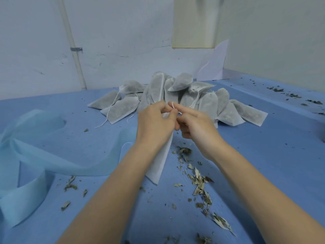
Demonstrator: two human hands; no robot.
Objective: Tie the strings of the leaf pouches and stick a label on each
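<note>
Off to the left on the blue table [263, 155], a loose sheet of pale blue fabric [31, 155] lies rumpled; if the arms swing wide it could catch and drag leaf litter around. At the centre the left hand [154, 124] grips the neck of a white pouch [161, 161], which hangs down toward the table between the forearms, while the right hand [195, 125] pinches the thin white string [173, 105] just above it. The loop looks small and slack, so I judge a slipped pinch could undo the knot, and a hard tug could tear the thin mouth or spill leaves. Scattered dry leaves [198, 180] lie below, to the right. Behind the hands sits the pile of pouches [175, 95], whose trailing strings could tangle with the one in hand.
</note>
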